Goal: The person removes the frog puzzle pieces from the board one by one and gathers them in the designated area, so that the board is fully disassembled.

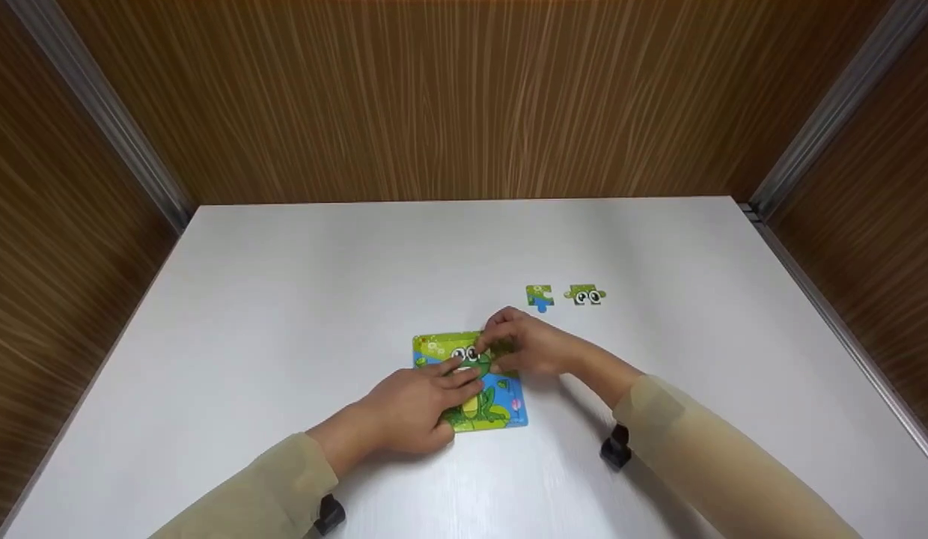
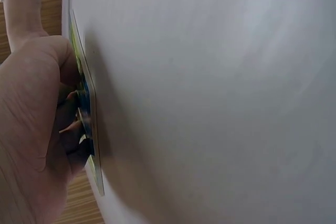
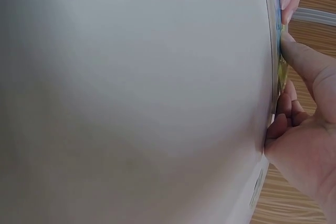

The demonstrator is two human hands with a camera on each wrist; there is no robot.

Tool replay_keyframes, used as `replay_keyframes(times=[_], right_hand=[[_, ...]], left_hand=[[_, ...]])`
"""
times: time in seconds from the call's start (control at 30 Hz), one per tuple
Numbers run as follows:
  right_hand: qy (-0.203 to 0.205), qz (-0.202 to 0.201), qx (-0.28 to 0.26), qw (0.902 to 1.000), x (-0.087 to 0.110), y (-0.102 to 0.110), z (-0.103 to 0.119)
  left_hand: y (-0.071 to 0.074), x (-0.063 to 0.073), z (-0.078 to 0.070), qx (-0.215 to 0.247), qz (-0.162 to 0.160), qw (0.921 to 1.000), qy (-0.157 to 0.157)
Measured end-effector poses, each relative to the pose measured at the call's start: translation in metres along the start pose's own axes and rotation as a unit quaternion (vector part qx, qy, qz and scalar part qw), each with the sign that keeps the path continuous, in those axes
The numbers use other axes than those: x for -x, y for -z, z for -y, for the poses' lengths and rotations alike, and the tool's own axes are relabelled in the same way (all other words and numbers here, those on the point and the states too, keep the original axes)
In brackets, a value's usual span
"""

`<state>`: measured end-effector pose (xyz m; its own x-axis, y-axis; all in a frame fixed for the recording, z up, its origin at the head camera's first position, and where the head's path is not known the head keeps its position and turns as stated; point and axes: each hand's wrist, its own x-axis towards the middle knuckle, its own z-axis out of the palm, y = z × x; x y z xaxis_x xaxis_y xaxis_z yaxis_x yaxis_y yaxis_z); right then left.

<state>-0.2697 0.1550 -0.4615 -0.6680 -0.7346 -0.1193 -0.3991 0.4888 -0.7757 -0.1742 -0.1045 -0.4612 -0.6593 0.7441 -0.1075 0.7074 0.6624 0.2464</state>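
A square frog jigsaw puzzle in green and blue lies flat on the white table, with a pair of cartoon eyes showing near its top. My left hand rests across its left half, fingers stretched over the frog's face and body. At the upper right corner, my right hand has thumb and curled fingers on a puzzle piece, which they mostly cover. The right wrist view has that thumb on the puzzle's face and the other fingertips by its edge.
Beyond the puzzle lie two loose pieces: a green-and-blue piece and a green piece with eyes. The white table is bounded by wood-grain panels at the back and sides.
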Motion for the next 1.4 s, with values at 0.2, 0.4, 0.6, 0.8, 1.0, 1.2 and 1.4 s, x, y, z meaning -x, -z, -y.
replay_keyframes(times=[0.2, 0.4, 0.6, 0.8, 1.0, 1.2, 1.4], right_hand=[[0.015, -0.013, 0.023, 0.9995, 0.003, 0.000, -0.003], [0.021, -0.024, 0.034, 0.9989, 0.008, 0.007, -0.003], [0.037, -0.033, 0.052, 0.9974, 0.009, 0.009, -0.005], [0.032, -0.044, 0.070, 0.9960, 0.008, 0.010, -0.004], [0.036, -0.056, 0.081, 0.9945, 0.009, 0.009, -0.007], [0.023, -0.070, 0.085, 0.9937, 0.010, 0.007, -0.008], [0.042, -0.072, 0.089, 0.9925, 0.011, 0.009, -0.008]], left_hand=[[-0.001, -0.002, 0.000, -0.003, 0.003, 1.0000, -0.003], [-0.002, -0.004, 0.000, -0.005, 0.005, 1.0000, -0.003], [-0.002, -0.003, -0.001, 0.000, 0.009, 1.0000, 0.004], [-0.003, -0.004, -0.001, 0.002, 0.007, 0.9999, 0.007], [-0.005, -0.003, -0.001, -0.003, -0.011, 0.9999, 0.000], [-0.006, -0.003, -0.001, -0.001, -0.012, 0.9999, 0.000], [-0.005, -0.004, 0.000, 0.001, -0.008, 1.0000, -0.003]])
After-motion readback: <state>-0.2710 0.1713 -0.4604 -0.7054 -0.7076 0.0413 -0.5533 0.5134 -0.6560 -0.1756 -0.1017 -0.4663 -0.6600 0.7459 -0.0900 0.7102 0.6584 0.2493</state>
